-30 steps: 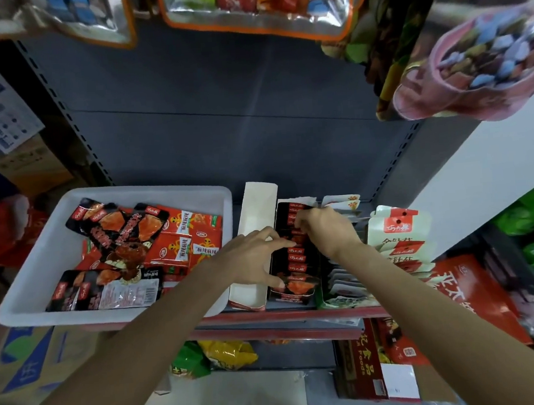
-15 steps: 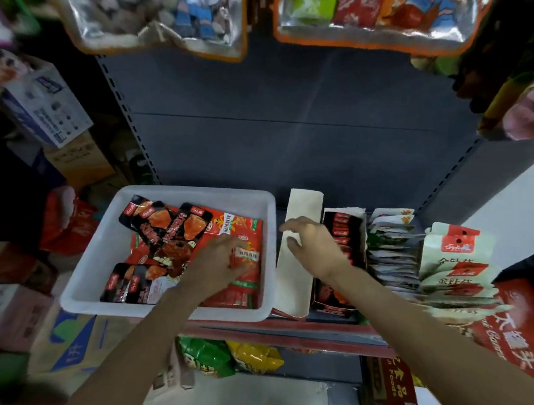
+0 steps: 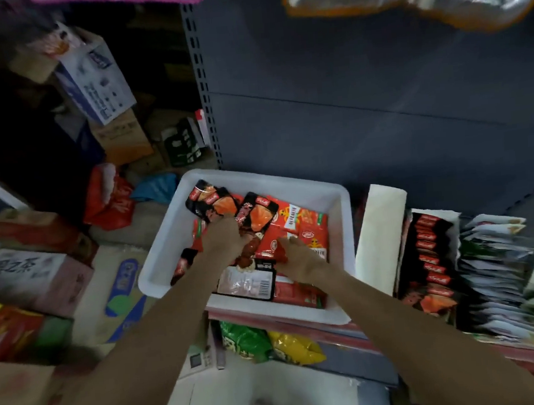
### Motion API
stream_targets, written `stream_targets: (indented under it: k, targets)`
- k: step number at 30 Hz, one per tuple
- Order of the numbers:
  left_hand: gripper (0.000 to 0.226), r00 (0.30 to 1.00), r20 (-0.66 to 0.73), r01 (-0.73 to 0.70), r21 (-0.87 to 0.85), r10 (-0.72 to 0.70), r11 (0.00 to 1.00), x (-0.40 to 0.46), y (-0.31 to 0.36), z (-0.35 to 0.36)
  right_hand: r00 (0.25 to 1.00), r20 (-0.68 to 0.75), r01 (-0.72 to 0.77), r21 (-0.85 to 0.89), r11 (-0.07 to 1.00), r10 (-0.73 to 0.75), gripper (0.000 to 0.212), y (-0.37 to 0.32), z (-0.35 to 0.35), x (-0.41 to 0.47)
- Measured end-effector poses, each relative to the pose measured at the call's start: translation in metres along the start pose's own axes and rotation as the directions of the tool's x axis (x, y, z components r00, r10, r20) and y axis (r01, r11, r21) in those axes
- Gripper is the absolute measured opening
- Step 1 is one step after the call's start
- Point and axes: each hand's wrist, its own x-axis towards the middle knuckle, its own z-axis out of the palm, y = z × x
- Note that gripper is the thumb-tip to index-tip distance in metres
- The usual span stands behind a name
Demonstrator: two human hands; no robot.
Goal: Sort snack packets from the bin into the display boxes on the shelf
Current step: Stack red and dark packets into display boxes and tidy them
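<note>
Both hands down in white bin [image 3: 340,215] on shelf, among packets. Left hand [image 3: 222,239] curls over black packet [image 3: 254,216] — grip looks closed on it. Right hand [image 3: 295,257] pinches red packet [image 3: 272,243]. Display boxes [image 3: 429,253] wait just right, half-filled.

Little print could be read. A barcode stood on the pale back of a black packet [image 3: 249,283] lying in the white bin [image 3: 338,196], its digits too blurred to read. Large Chinese characters ran across the pink carton [image 3: 31,272] at the left, but blurred. The logos on the red packets [image 3: 306,228] and black packets [image 3: 429,253] were illegible.
</note>
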Motion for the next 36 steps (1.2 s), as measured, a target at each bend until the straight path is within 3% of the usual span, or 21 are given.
stream_targets:
  k: [3,6,9,12,14,16,17,18,20,24,29,32,36]
  targets:
    - [0.04,0.995,0.041,0.09,-0.025,-0.089,0.996,0.004,0.0,-0.001,1.0,0.004,0.012,0.003,1.0,-0.012,0.062,0.001,-0.005,-0.001]
    - [0.028,0.994,0.055,0.1,-0.183,-0.091,0.978,0.003,0.0,-0.002,1.0,-0.01,0.009,0.083,0.997,-0.009,0.057,0.002,-0.01,-0.004]
    - [0.015,0.993,-0.111,-0.08,-0.427,0.035,0.901,-0.009,0.009,-0.013,0.969,-0.248,0.079,0.36,0.929,0.014,0.063,0.002,-0.015,-0.007]
    - [0.012,0.955,-0.194,-0.296,-0.539,0.226,0.789,-0.025,0.02,-0.029,0.871,-0.485,0.273,0.621,0.735,0.086,0.071,-0.001,-0.031,-0.017]
    - [0.016,0.929,-0.151,-0.359,-0.591,0.339,0.723,-0.034,0.033,-0.034,0.797,-0.589,0.39,0.667,0.635,0.129,0.052,0.006,-0.049,-0.029]
    - [0.019,0.924,-0.109,-0.343,-0.661,0.367,0.668,-0.039,0.052,-0.029,0.745,-0.657,0.454,0.626,0.634,0.115,0.018,0.021,-0.068,-0.044]
    - [0.018,0.93,-0.097,-0.322,-0.676,0.353,0.662,-0.041,0.064,-0.023,0.742,-0.662,0.462,0.615,0.64,0.101,0.011,0.03,-0.077,-0.055]
    - [0.02,0.935,-0.092,-0.311,-0.671,0.341,0.673,-0.042,0.079,-0.018,0.743,-0.661,0.442,0.598,0.669,0.1,0.017,0.041,-0.085,-0.066]
    - [0.021,0.945,-0.075,-0.293,-0.623,0.317,0.726,-0.042,0.11,-0.005,0.724,-0.68,0.408,0.559,0.722,0.118,0.024,0.065,-0.1,-0.091]
    - [0.022,0.915,-0.04,-0.385,-0.378,0.401,0.842,-0.05,0.176,0.02,0.505,-0.851,0.329,0.346,0.879,0.146,0.01,0.117,-0.128,-0.137]
    - [0.03,0.836,-0.034,-0.548,-0.065,0.547,0.834,-0.063,0.241,0.047,0.315,-0.936,0.162,0.217,0.963,0.158,0.012,0.167,-0.154,-0.178]
    - [0.045,0.763,0.068,-0.646,0.084,0.642,0.759,-0.064,0.26,0.058,0.276,-0.953,0.157,0.173,0.972,0.125,0.015,0.183,-0.161,-0.186]
    - [0.049,0.79,0.043,-0.604,0.232,0.612,0.763,-0.065,0.268,0.062,0.291,-0.956,0.182,0.099,0.978,0.043,0.017,0.191,-0.166,-0.183]
